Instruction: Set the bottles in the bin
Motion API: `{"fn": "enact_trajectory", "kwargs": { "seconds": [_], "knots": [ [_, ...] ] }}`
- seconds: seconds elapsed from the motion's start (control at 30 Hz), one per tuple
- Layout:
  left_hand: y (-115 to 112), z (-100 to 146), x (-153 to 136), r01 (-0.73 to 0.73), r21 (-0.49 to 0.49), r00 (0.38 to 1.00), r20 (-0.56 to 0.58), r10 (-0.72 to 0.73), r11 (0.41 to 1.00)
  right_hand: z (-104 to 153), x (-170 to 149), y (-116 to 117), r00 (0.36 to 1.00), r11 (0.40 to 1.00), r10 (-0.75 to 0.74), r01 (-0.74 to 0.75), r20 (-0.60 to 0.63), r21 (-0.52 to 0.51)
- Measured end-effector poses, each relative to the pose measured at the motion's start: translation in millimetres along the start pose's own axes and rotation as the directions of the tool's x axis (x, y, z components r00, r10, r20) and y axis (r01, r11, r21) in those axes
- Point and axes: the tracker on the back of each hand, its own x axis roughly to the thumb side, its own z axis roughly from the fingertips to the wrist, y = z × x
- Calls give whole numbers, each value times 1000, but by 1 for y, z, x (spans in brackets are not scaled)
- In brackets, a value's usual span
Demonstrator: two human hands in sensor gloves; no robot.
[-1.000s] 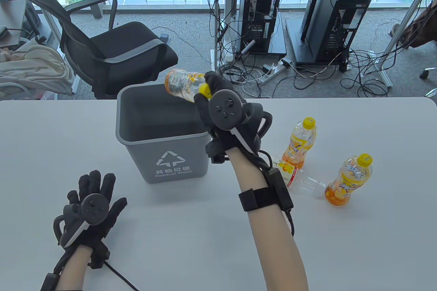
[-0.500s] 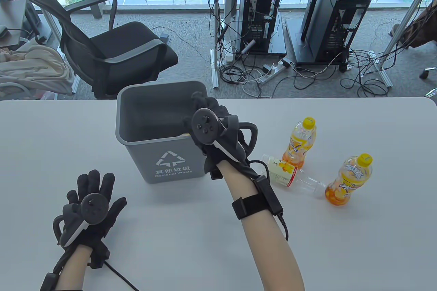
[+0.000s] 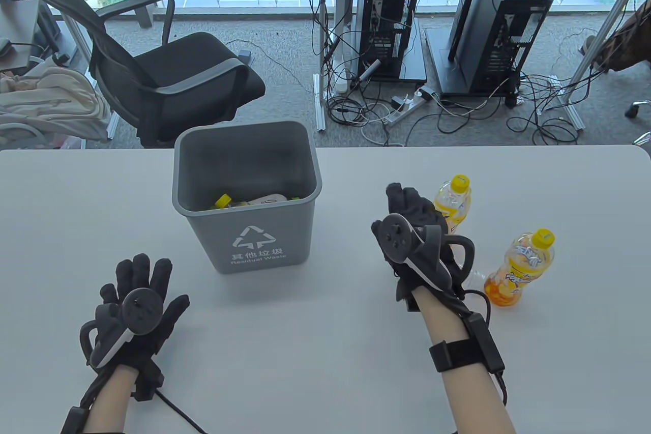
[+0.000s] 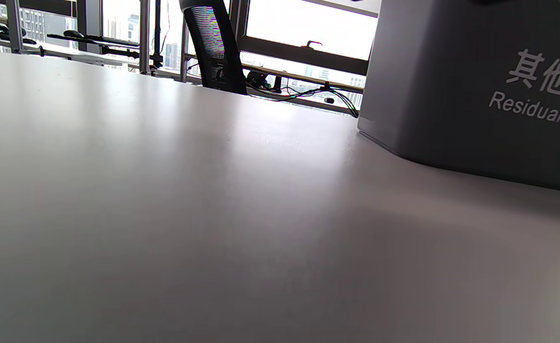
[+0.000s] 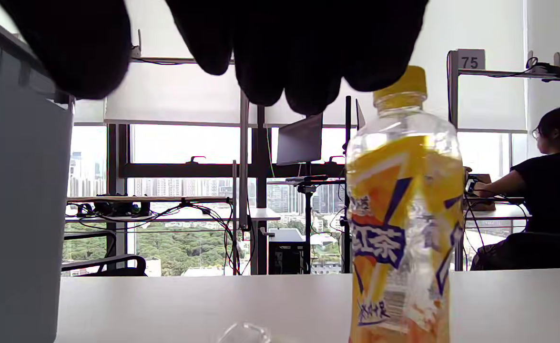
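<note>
Upright bottle point(image 3: 454, 198) just beyond right hand point(image 3: 414, 246); bin point(image 3: 244, 230) left.

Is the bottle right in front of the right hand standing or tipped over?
Standing. The bottle sits upright on the table, yellow cap on top, just beyond the right hand.

The table point(image 3: 325, 352) is seen from high above in the table view, with the floor and desks behind it. In the left wrist view, the table top is seen from very low and close, facing the bin point(image 4: 475, 85). In the right wrist view, a bottle point(image 5: 403, 228) is seen close up from table height. The bin is shared by all three views.
</note>
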Motion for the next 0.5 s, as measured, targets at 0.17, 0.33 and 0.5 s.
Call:
{"fn": "enact_trajectory", "kwargs": {
  "seconds": [0.17, 0.33, 0.5],
  "knots": [
    [0, 0, 1, 8, -3, 1000, 1, -8, 1000, 15, -45, 44, 989, 981, 112, -95, -94, 167],
    [-1, 0, 1, 21, -9, 1000, 2, -21, 1000, 22, -65, 74, 967, 938, 233, -194, -107, 287],
    [-2, 0, 2, 33, -20, 999, 0, -33, 999, 24, -69, 94, 955, 901, 281, -228, -95, 368]
  ]
}}
